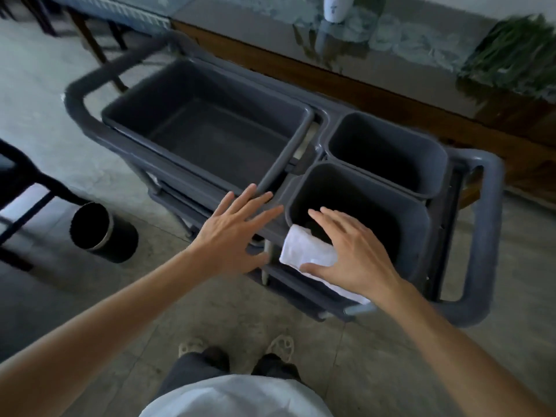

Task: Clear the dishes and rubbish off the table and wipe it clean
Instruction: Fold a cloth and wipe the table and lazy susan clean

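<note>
A grey service cart (484, 236) stands in front of me with a large empty tub (210, 130) on the left and two small bins (385, 152) on the right. A white cloth (307, 251) hangs over the near rim of the nearer small bin (361, 206). My right hand (352, 251) is spread flat above the cloth, thumb touching its lower edge. My left hand (237, 233) hovers with straight fingers by the tub's near corner and holds nothing.
A dark glossy table (391, 55) with a wooden edge runs behind the cart, bearing greenery (511, 52) and a white object (337, 7). A black round bin (102, 233) stands on the floor at left, beside a dark chair (18, 188). My feet (237, 350) are below.
</note>
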A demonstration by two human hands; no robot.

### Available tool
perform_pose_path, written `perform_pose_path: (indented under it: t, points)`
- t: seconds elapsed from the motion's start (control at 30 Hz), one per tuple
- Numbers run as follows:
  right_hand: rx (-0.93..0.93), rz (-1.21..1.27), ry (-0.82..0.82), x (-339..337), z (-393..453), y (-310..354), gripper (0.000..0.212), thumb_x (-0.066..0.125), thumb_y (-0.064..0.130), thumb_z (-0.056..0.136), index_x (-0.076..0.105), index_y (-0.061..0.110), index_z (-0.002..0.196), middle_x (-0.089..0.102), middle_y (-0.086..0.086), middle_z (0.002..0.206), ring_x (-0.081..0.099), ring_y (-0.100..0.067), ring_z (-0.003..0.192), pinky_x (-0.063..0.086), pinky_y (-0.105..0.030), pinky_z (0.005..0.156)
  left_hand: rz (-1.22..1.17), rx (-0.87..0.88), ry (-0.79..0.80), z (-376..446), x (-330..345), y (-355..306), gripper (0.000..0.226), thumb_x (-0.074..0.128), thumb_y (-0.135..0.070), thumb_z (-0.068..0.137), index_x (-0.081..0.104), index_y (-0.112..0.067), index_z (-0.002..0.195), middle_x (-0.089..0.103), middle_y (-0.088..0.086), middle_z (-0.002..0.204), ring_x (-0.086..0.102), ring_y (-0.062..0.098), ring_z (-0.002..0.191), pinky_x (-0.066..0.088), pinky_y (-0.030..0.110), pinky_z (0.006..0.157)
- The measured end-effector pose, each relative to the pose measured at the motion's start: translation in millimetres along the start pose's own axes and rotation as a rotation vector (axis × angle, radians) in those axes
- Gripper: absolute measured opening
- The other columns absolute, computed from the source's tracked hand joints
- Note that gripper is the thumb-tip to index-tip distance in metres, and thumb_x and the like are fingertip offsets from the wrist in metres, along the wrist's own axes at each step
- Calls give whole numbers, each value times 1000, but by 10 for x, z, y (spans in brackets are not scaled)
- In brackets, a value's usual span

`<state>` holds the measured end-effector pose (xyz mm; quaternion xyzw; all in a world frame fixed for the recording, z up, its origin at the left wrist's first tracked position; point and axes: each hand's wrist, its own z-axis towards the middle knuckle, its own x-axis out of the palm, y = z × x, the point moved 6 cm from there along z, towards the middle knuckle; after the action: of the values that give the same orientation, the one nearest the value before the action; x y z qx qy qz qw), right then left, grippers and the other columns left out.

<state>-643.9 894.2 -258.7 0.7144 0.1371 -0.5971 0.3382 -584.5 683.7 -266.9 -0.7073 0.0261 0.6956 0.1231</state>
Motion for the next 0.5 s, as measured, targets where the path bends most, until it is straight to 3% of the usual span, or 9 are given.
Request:
perform_pose_path:
  t: [0.13, 0.23, 0.5]
  points:
    - [-213, 6, -72, -84, 443, 885, 103, 53, 86, 76, 23, 37, 162, 17, 3, 172, 12, -20, 159, 25, -48, 126, 20, -230, -143, -721, -417, 643, 85, 48, -70, 86, 11, -43, 159, 3, -6, 170, -10, 26, 156, 12, 58, 124]
    - [-333, 15, -91, -49, 758, 1642, 102, 51, 85, 80, 16, 39, 163, 4, 4, 173, -1, -20, 160, 17, -48, 128, 23, -375, -229, -1307, -698, 1097, 83, 42, -71, 86, 11, -44, 159, -3, -7, 170, -14, 26, 155, 9, 56, 124]
    - [-599, 46, -77, 438, 1123, 3776, 100, 45, 87, 81, 14, 39, 163, 1, 2, 174, -6, -22, 160, 17, -55, 127, 28, -723, -363, -3174, -1005, 1961, 80, 44, -70, 90, 10, -44, 159, -8, -10, 169, -21, 24, 154, 6, 56, 125]
